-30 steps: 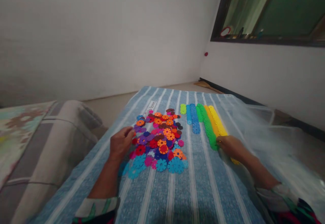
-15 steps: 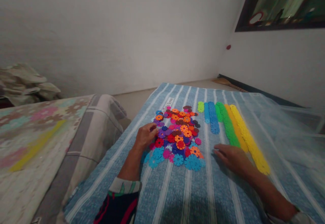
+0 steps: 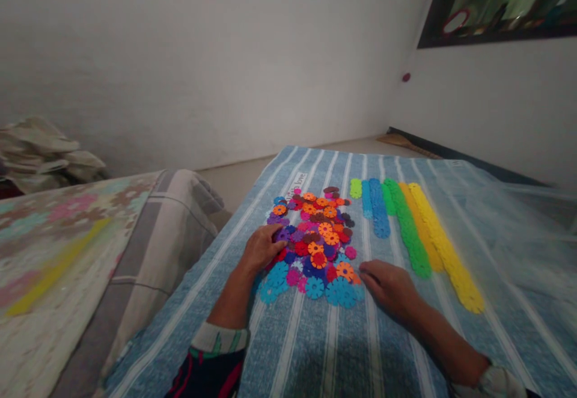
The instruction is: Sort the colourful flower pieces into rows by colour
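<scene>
Flower discs (image 3: 315, 249) lie heaped on striped cloth (image 3: 202, 302). The left hand (image 3: 264, 247) curls narrowly at their nine o'clock, the right hand (image 3: 390, 284) at four o'clock (whether holding anything, I cannot tell).

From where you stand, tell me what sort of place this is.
Probably a room in a home: a flower-patterned cover on the left, a dark-framed window at upper right, and a striped cloth bearing colourful discs.

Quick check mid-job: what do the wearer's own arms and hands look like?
Left hand and right hand: both gloveless, forearms bare. Dark left fabric sleeve with pinkish-red stripes; pale grey, green-marked left cuff. Pale right cuff, partly cut off.
</scene>
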`<state>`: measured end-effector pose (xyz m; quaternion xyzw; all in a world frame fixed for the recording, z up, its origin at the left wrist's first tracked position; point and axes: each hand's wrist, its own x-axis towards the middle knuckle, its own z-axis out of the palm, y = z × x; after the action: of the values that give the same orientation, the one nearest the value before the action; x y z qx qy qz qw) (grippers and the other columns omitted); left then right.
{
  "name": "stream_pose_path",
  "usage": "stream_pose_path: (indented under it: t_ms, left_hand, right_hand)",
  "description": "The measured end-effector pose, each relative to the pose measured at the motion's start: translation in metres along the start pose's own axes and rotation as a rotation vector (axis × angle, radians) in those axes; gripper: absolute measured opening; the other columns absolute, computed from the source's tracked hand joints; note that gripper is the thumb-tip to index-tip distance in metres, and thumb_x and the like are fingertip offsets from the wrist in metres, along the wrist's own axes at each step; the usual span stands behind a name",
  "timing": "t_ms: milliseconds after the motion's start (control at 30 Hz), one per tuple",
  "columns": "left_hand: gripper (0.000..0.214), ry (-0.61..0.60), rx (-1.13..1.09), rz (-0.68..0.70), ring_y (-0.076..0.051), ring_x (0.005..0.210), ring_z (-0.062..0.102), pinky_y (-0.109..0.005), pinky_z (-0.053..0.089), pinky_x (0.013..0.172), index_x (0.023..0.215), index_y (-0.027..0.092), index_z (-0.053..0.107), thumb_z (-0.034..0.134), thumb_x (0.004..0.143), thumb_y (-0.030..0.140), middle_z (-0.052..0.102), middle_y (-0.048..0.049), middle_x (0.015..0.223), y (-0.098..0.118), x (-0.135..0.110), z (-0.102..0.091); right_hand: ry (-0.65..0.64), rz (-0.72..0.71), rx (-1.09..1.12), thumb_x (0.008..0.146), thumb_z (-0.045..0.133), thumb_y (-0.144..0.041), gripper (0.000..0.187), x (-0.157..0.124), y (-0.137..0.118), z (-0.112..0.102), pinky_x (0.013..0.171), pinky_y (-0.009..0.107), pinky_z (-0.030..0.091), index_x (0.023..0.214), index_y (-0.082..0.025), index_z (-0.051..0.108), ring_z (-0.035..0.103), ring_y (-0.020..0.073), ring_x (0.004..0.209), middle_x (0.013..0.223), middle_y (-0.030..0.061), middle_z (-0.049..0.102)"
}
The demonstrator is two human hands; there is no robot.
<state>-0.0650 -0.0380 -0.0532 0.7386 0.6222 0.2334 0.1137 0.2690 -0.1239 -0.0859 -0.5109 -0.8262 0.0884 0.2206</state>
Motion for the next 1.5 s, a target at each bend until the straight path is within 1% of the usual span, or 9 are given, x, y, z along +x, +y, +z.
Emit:
stream_pose_path:
  t_ms: [200, 333, 433, 600, 733, 900, 1133, 1300, 1500]
  left_hand:
    - [0.052, 0.056, 0.014, -0.098, -0.026, 0.093, 0.067, -0.036, 0.05, 0.087, 0.12, 0.016, 0.067, 0.065, 0.072, 0.037, 0.073, -0.0089, 0.104, -0.006, 0.001, 0.005]
    - [0.049, 0.108, -0.043, -0.125, -0.025, 0.099, 0.067, -0.036, 0.05, 0.091, 0.12, 0.018, 0.067, 0.062, 0.073, 0.031, 0.072, -0.0073, 0.114, -0.011, 0.0, 0.008]
    - [0.047, 0.135, -0.073, -0.15, -0.025, 0.1, 0.067, -0.036, 0.05, 0.093, 0.118, 0.019, 0.067, 0.06, 0.073, 0.029, 0.071, -0.0063, 0.117, -0.013, 0.0, 0.01]
    - [0.044, 0.177, -0.083, -0.146, -0.024, 0.103, 0.067, -0.036, 0.05, 0.096, 0.116, 0.019, 0.068, 0.057, 0.075, 0.029, 0.07, -0.0063, 0.121, -0.015, 0.0, 0.011]
    - [0.042, 0.2, -0.094, -0.142, -0.024, 0.105, 0.067, -0.035, 0.05, 0.097, 0.114, 0.019, 0.069, 0.055, 0.075, 0.028, 0.07, -0.0062, 0.12, -0.017, 0.001, 0.012]
    - [0.043, 0.209, -0.097, -0.146, -0.026, 0.106, 0.067, -0.037, 0.05, 0.098, 0.114, 0.017, 0.069, 0.054, 0.077, 0.031, 0.071, -0.0086, 0.118, -0.02, 0.002, 0.012]
    - [0.042, 0.219, -0.073, -0.144, -0.028, 0.11, 0.065, -0.04, 0.048, 0.101, 0.113, 0.019, 0.07, 0.054, 0.076, 0.031, 0.07, -0.0084, 0.121, -0.027, 0.005, 0.013]
    - [0.042, 0.226, -0.092, -0.144, -0.028, 0.112, 0.064, -0.041, 0.046, 0.103, 0.112, 0.018, 0.07, 0.054, 0.075, 0.029, 0.07, -0.0088, 0.121, -0.027, 0.005, 0.013]
    - [0.043, 0.232, -0.122, -0.164, -0.025, 0.106, 0.065, -0.04, 0.048, 0.1, 0.115, 0.019, 0.068, 0.055, 0.074, 0.026, 0.071, -0.007, 0.117, -0.026, 0.003, 0.014]
  right_hand:
    - [0.093, -0.002, 0.066, 0.093, 0.045, -0.027, 0.025, -0.002, 0.006, 0.009, 0.072, 0.027, 0.049, 0.095, -0.02, 0.068, 0.069, 0.0186, 0.081, 0.09, 0.0067, 0.073]
    - [0.094, 0.008, 0.089, 0.093, 0.044, -0.028, 0.026, -0.002, 0.006, 0.009, 0.074, 0.028, 0.051, 0.096, -0.019, 0.069, 0.069, 0.0192, 0.082, 0.091, 0.0072, 0.074]
    - [0.087, 0.017, 0.098, 0.093, 0.044, -0.028, 0.027, -0.002, 0.005, 0.007, 0.074, 0.028, 0.051, 0.095, -0.02, 0.069, 0.069, 0.0189, 0.081, 0.09, 0.0071, 0.074]
    - [0.09, 0.017, 0.105, 0.093, 0.043, -0.028, 0.027, -0.003, 0.005, 0.008, 0.074, 0.029, 0.051, 0.094, -0.02, 0.069, 0.069, 0.019, 0.082, 0.091, 0.0072, 0.074]
    - [0.103, 0.013, 0.109, 0.093, 0.043, -0.028, 0.027, -0.002, 0.005, 0.008, 0.075, 0.029, 0.051, 0.094, -0.019, 0.069, 0.069, 0.0191, 0.082, 0.091, 0.0076, 0.074]
    - [0.1, 0.012, 0.102, 0.093, 0.044, -0.026, 0.025, 0.001, 0.003, 0.007, 0.072, 0.026, 0.049, 0.092, -0.021, 0.068, 0.068, 0.0173, 0.078, 0.086, 0.0056, 0.073]
    - [0.069, 0.021, 0.088, 0.093, 0.045, -0.026, 0.023, 0.004, 0.003, 0.007, 0.069, 0.025, 0.046, 0.089, -0.021, 0.067, 0.066, 0.0168, 0.075, 0.082, 0.0036, 0.071]
    - [0.094, 0.017, 0.107, 0.092, 0.043, -0.026, 0.025, 0.003, 0.002, 0.007, 0.071, 0.026, 0.048, 0.091, -0.022, 0.067, 0.067, 0.0171, 0.078, 0.085, 0.0049, 0.072]
    - [0.097, 0.023, 0.134, 0.092, 0.043, -0.028, 0.026, 0.0, 0.005, 0.009, 0.074, 0.028, 0.051, 0.095, -0.02, 0.068, 0.068, 0.0186, 0.081, 0.089, 0.0068, 0.073]
